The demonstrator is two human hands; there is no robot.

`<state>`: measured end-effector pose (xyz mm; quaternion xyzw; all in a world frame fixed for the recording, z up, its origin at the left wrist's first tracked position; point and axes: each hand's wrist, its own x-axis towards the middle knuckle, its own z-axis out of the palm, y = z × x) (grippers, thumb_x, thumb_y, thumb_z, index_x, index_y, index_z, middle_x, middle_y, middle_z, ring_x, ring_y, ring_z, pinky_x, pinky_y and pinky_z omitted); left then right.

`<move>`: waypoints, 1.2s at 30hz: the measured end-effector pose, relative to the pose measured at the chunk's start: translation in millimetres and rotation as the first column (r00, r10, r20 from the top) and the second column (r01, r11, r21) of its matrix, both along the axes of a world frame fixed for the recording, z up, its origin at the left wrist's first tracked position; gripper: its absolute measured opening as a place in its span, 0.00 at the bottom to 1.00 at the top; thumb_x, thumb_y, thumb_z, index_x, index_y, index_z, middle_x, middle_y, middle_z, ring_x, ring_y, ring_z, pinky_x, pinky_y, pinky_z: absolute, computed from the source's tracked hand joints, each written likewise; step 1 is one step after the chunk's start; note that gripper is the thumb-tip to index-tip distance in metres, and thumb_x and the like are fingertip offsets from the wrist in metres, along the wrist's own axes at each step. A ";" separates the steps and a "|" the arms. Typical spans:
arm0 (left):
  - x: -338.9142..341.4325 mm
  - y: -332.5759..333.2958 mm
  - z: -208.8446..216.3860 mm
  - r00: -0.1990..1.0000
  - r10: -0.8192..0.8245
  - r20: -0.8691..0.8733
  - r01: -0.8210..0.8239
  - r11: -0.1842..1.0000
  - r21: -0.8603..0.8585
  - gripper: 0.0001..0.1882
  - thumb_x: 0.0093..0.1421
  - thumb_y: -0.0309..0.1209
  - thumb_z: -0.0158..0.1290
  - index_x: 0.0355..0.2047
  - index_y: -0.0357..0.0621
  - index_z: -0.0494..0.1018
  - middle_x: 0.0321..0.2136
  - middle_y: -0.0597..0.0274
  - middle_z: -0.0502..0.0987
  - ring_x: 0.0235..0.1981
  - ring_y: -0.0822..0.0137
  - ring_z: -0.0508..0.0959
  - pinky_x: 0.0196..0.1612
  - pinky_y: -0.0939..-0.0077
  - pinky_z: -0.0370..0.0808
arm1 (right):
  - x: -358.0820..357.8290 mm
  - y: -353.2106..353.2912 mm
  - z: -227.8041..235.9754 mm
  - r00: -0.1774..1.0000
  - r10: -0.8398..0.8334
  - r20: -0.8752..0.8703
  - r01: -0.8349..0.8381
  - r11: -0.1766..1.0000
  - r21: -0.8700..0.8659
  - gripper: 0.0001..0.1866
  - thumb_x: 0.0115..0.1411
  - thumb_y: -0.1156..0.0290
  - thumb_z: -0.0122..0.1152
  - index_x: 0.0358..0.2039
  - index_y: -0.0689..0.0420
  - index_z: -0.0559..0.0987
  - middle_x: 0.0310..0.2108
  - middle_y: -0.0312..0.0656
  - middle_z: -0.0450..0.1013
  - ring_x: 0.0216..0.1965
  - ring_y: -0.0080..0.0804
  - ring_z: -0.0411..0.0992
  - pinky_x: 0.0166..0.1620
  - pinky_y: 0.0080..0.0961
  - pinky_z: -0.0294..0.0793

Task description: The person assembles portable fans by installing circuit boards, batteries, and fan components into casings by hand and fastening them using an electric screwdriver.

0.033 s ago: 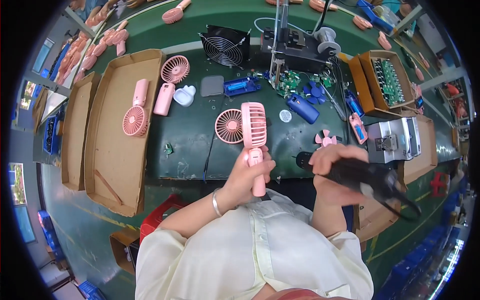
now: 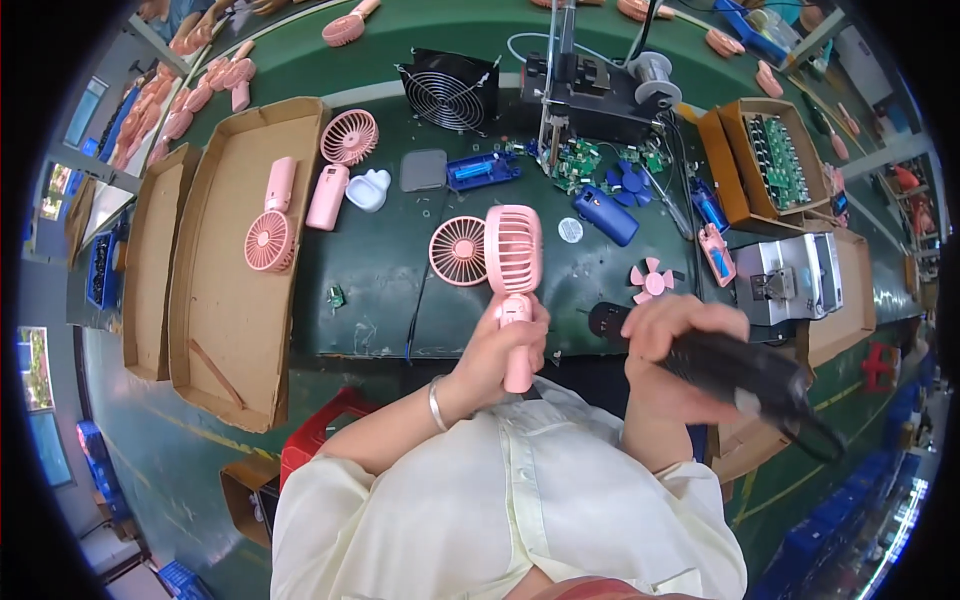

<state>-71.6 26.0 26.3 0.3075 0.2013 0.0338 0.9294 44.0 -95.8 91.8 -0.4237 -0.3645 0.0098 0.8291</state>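
Note:
A pink handheld fan (image 2: 515,255) stands upright in my left hand (image 2: 490,345), whose fingers are wrapped round its handle. Behind the fan's caged head, a round pink grille (image 2: 456,252) lies on the green bench. My right hand (image 2: 672,335) grips a black electric screwdriver (image 2: 740,372). Its thin bit points left towards the fan but stays apart from it, and its blurred rear end trails a cord loop. Just beyond my right hand lies a loose pink fan blade (image 2: 652,281).
Cardboard trays (image 2: 235,270) stand at left, one holding a pink fan (image 2: 270,240). Across the back are a black cooling fan (image 2: 450,95), a soldering stand with a wire spool (image 2: 655,80) and scattered circuit boards (image 2: 578,165). A metal device (image 2: 790,280) sits at right.
The rear of the screwdriver has swung slightly right and down with my right hand. The fan in my left hand has shifted and turned a little to the right.

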 end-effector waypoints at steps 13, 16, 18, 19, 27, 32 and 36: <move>0.0 -10.9 -12.8 1.000 -0.005 0.007 0.003 0.962 0.272 0.11 0.63 0.27 0.43 0.44 0.34 0.67 0.38 0.54 0.77 0.40 0.69 0.77 0.47 0.75 0.74 | -30.0 14.5 5.9 0.971 0.166 0.174 -0.190 0.972 0.135 0.30 0.60 0.38 0.45 0.41 0.55 0.64 0.20 0.40 0.69 0.15 0.30 0.67 0.20 0.29 0.70; -3.3 -10.6 -13.6 1.000 0.005 -0.016 0.003 0.907 0.420 0.10 0.64 0.25 0.44 0.44 0.35 0.67 0.38 0.56 0.76 0.40 0.69 0.77 0.47 0.76 0.74 | -32.1 17.8 2.1 0.964 0.167 0.208 -0.194 0.974 0.119 0.30 0.60 0.37 0.44 0.41 0.56 0.64 0.20 0.41 0.69 0.15 0.31 0.67 0.20 0.30 0.70; -6.1 -11.0 -16.9 1.000 0.014 -0.015 -0.007 0.922 0.386 0.09 0.63 0.23 0.44 0.44 0.36 0.67 0.38 0.58 0.76 0.40 0.71 0.76 0.46 0.77 0.73 | -36.1 17.5 0.8 0.976 0.140 0.165 -0.163 0.977 0.140 0.30 0.60 0.37 0.43 0.39 0.56 0.63 0.20 0.41 0.69 0.16 0.32 0.67 0.21 0.31 0.70; -6.4 -11.0 -16.5 1.000 0.015 -0.016 -0.007 0.924 0.383 0.09 0.63 0.23 0.44 0.44 0.36 0.67 0.38 0.58 0.76 0.40 0.71 0.76 0.46 0.77 0.73 | -36.6 17.4 0.0 0.977 0.140 0.163 -0.163 0.977 0.136 0.30 0.60 0.37 0.43 0.39 0.56 0.63 0.20 0.41 0.69 0.16 0.32 0.67 0.21 0.31 0.70; -3.8 -8.9 -9.4 0.998 0.006 -0.062 0.003 0.990 0.138 0.09 0.62 0.26 0.48 0.43 0.39 0.69 0.36 0.65 0.74 0.37 0.76 0.75 0.42 0.79 0.73 | -25.0 20.6 1.7 0.958 0.081 0.276 -0.122 0.984 0.133 0.31 0.60 0.37 0.44 0.42 0.57 0.64 0.20 0.41 0.68 0.17 0.31 0.67 0.21 0.29 0.69; -2.2 -8.8 -0.5 0.997 0.074 0.015 -0.074 0.997 0.022 0.10 0.56 0.21 0.51 0.39 0.39 0.69 0.32 0.64 0.74 0.33 0.74 0.75 0.39 0.78 0.73 | -22.1 9.6 1.7 0.962 0.055 0.267 -0.094 0.986 0.136 0.33 0.61 0.37 0.43 0.46 0.58 0.64 0.20 0.41 0.68 0.17 0.32 0.67 0.21 0.29 0.70; -2.6 -10.2 -3.9 1.000 0.006 0.017 -0.007 0.999 0.049 0.11 0.56 0.20 0.50 0.40 0.39 0.69 0.32 0.66 0.74 0.34 0.75 0.74 0.39 0.79 0.73 | -23.6 6.5 -1.6 0.978 0.041 0.204 -0.069 0.988 0.135 0.19 0.61 0.55 0.48 0.41 0.58 0.63 0.20 0.43 0.68 0.16 0.34 0.68 0.21 0.33 0.71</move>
